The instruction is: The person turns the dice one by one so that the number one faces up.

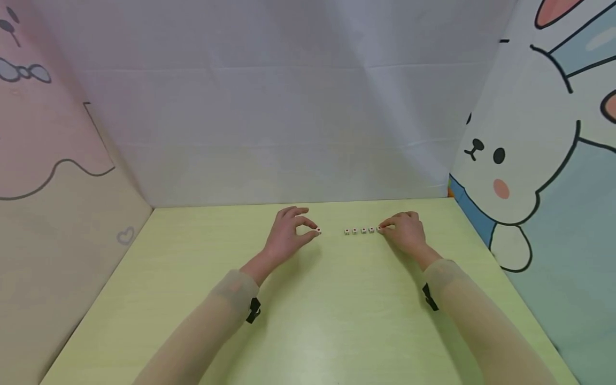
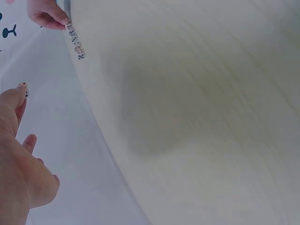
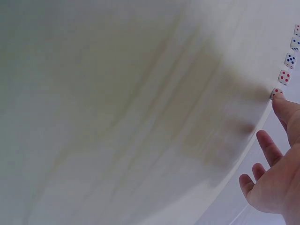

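Note:
My left hand (image 1: 287,231) pinches a small white die (image 1: 318,230) between thumb and forefinger, left of a short row of dice (image 1: 363,231). In the left wrist view this die (image 2: 26,90) shows at the fingertips, partly covered by them. My right hand (image 1: 406,232) holds the die at the right end (image 3: 275,92) of the row with its fingertips. Red pips show on that die in the right wrist view, and the thumb hides part of it. Several more white dice, such as one with blue pips (image 3: 290,60), stand in line beside it with narrow gaps.
The dice stand on a pale yellow-green table (image 1: 337,315), near its far edge. A white cloth backdrop (image 1: 289,117) rises behind. Printed panels flank both sides, with a cartoon rabbit (image 1: 520,160) at the right.

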Demonstrator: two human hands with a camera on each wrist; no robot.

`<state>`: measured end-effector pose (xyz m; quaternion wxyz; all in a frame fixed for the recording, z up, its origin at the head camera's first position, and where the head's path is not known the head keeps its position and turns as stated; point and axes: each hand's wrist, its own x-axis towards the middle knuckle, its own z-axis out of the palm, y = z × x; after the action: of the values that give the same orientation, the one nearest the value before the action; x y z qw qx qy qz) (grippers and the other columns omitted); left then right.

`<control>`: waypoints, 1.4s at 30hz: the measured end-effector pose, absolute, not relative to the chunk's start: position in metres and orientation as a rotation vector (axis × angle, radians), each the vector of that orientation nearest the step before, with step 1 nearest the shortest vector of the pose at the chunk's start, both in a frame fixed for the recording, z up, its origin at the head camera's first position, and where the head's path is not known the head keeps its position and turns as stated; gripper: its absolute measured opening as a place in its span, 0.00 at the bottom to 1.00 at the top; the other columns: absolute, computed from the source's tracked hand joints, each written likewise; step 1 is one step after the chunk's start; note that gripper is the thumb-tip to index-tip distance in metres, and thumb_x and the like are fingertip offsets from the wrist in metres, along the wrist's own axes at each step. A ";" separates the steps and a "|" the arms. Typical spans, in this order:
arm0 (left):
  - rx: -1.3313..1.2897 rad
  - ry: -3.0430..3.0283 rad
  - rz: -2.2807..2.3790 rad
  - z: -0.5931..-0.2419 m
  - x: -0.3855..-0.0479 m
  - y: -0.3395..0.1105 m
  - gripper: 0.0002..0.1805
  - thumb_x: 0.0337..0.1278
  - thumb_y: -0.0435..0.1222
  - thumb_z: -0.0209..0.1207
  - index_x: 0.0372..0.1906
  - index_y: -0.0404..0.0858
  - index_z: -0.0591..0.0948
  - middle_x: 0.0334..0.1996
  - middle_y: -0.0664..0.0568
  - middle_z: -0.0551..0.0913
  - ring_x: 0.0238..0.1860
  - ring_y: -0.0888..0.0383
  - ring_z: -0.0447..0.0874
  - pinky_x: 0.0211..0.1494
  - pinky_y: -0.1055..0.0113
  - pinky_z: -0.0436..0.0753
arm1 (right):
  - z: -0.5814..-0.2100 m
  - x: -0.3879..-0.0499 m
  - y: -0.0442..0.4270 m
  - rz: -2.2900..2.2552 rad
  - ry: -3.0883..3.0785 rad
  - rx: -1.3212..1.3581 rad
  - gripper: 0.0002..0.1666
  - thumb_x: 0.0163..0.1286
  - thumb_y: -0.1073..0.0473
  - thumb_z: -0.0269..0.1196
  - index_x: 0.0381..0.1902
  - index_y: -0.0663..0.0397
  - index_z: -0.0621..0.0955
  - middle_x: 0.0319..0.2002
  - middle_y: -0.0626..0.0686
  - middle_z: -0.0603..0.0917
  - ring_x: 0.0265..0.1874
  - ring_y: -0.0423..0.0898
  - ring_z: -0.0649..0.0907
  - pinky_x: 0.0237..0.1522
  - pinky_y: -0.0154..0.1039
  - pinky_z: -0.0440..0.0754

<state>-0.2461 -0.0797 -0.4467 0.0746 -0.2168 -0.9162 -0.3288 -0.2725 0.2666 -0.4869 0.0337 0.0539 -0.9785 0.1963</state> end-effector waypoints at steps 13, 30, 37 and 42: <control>-0.669 -2.761 -0.966 -0.434 -0.273 -0.061 0.09 0.65 0.50 0.67 0.42 0.51 0.90 0.70 0.52 0.73 0.75 0.47 0.57 0.75 0.50 0.61 | -0.488 -0.274 0.266 0.601 -3.011 0.154 0.15 0.75 0.52 0.64 0.51 0.51 0.90 0.59 0.64 0.82 0.68 0.73 0.62 0.62 0.72 0.63; -0.609 -2.840 -0.924 -0.471 -0.300 -0.044 0.12 0.66 0.51 0.66 0.43 0.50 0.90 0.71 0.52 0.72 0.76 0.46 0.56 0.77 0.51 0.59 | -0.495 -0.276 0.265 0.581 -3.009 0.163 0.15 0.74 0.50 0.66 0.50 0.51 0.90 0.58 0.63 0.83 0.67 0.72 0.64 0.62 0.71 0.65; -0.600 -2.898 -0.826 -0.492 -0.302 -0.036 0.12 0.65 0.51 0.67 0.43 0.50 0.91 0.70 0.50 0.73 0.74 0.44 0.60 0.76 0.52 0.60 | -0.496 -0.275 0.266 0.568 -3.012 0.152 0.14 0.74 0.50 0.66 0.50 0.50 0.90 0.58 0.63 0.82 0.67 0.72 0.63 0.63 0.71 0.64; -0.572 -2.949 -0.749 -0.501 -0.305 -0.031 0.10 0.66 0.50 0.67 0.43 0.52 0.91 0.70 0.50 0.74 0.74 0.43 0.61 0.76 0.52 0.61 | -0.495 -0.276 0.267 0.561 -3.019 0.146 0.15 0.75 0.50 0.65 0.50 0.50 0.90 0.59 0.63 0.82 0.68 0.71 0.63 0.63 0.70 0.65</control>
<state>-0.3047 -0.0308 -0.5011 0.0230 -0.1847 -0.9523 -0.2419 -0.2756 0.2668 -0.4952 0.0338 0.0476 -0.9815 0.1825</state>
